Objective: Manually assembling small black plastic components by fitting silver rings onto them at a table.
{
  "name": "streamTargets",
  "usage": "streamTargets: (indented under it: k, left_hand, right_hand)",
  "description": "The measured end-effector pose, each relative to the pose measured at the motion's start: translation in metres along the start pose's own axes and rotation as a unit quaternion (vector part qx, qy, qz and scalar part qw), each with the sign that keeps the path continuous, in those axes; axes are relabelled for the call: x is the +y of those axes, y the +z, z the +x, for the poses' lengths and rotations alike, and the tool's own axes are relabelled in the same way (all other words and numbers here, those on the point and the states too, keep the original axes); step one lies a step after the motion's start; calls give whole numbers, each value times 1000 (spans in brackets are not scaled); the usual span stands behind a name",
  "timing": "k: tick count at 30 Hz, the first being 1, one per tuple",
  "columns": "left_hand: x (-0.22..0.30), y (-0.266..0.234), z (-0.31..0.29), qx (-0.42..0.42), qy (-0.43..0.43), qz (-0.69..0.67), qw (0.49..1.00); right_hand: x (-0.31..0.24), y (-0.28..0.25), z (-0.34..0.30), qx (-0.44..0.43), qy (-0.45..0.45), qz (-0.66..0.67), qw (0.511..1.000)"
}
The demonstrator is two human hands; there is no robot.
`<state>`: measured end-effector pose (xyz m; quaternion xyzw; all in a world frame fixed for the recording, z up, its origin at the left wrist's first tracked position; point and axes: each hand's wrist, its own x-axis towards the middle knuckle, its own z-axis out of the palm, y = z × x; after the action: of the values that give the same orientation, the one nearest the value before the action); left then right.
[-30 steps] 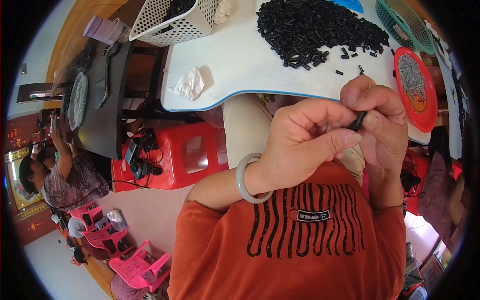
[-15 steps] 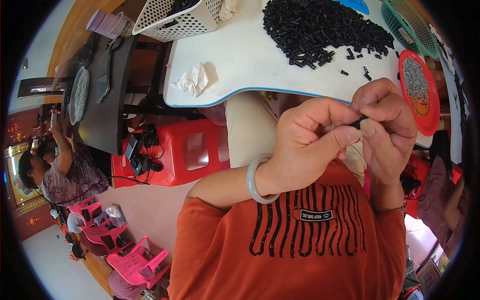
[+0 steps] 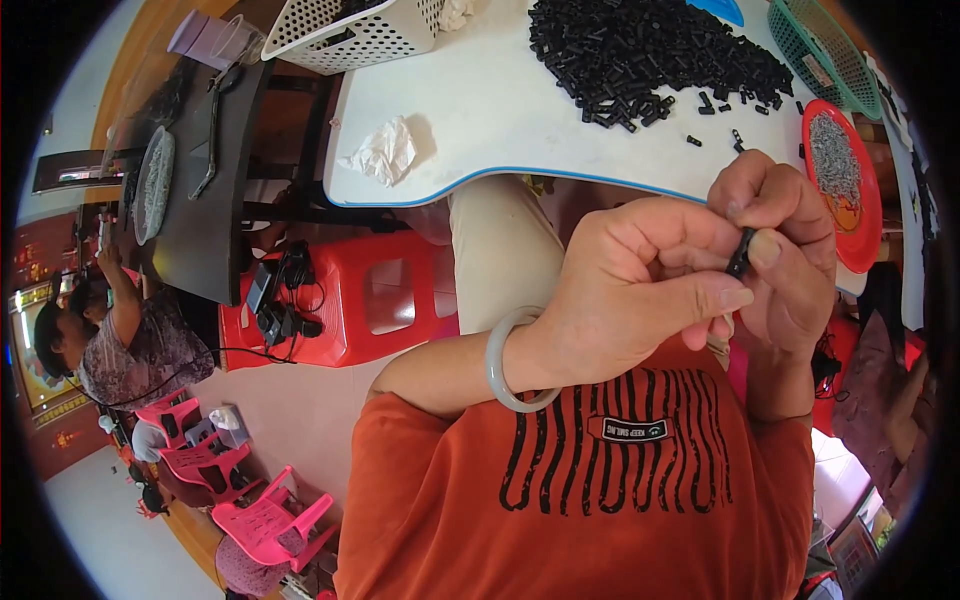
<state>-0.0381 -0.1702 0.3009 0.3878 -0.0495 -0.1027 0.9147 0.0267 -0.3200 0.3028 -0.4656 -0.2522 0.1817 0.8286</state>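
Note:
In front of my chest, both hands are together at a small black plastic piece (image 3: pixel 740 253). My right hand (image 3: pixel 790 235) pinches it, thumb on its side and fingers curled behind. My left hand (image 3: pixel 630 275), with a pale bangle (image 3: pixel 497 350) at the wrist, curls about it from the other side. Its forefinger reaches the piece's upper part and its thumb lies by the lower end; the other fingertips are partly hidden. Beyond my hands, a heap of similar black pieces (image 3: pixel 640 55) covers the far part of the white table (image 3: pixel 480 120), with several loose ones at its near right edge.
A red tray (image 3: pixel 858 250) of small metallic parts (image 3: pixel 833 160) stands at the right, beside a green basket (image 3: pixel 820 50). A white perforated basket (image 3: pixel 390 40) and crumpled tissue (image 3: pixel 385 150) sit left. A red stool (image 3: pixel 350 315) holds dark cables. Another person (image 3: pixel 150 345) sits far left.
The black piece has come into fuller view between my hands. My left thumb has moved down along it, and my right thumb has shifted a little to the right.

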Motion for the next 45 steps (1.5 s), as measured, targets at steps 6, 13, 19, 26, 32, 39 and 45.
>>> streamTargets:
  k: [6, 13, 19, 26, 32, 39, 45]
  left_hand:
    - [2, -1, 1, -6, -13, 6, 1000]
    - [-2, 1, -2, 29, 35, 102, 994]
    - [-8, -6, 1, 18, 99, 156, 983]
    - [-5, -6, 1, 15, 74, 132, 988]
    - [-9, -7, 5, 29, 111, 113, 987]
    - [-11, -7, 11, 72, 139, 174, 972]
    - [-17, -11, 14, 57, 203, 238, 948]
  right_hand:
    - [-3, 1, -1, -10, -26, -52, 998]
    - [-10, 6, -5, 3, -82, -206, 975]
    - [-13, 7, -7, 11, -53, -250, 967]
    - [-4, -3, -1, -23, -44, -116, 992]
    - [-7, -19, -4, -24, 43, -50, 998]
    - [-5, -11, -4, -18, 187, -99, 977]
    - [-8, -6, -3, 13, 289, -10, 957]
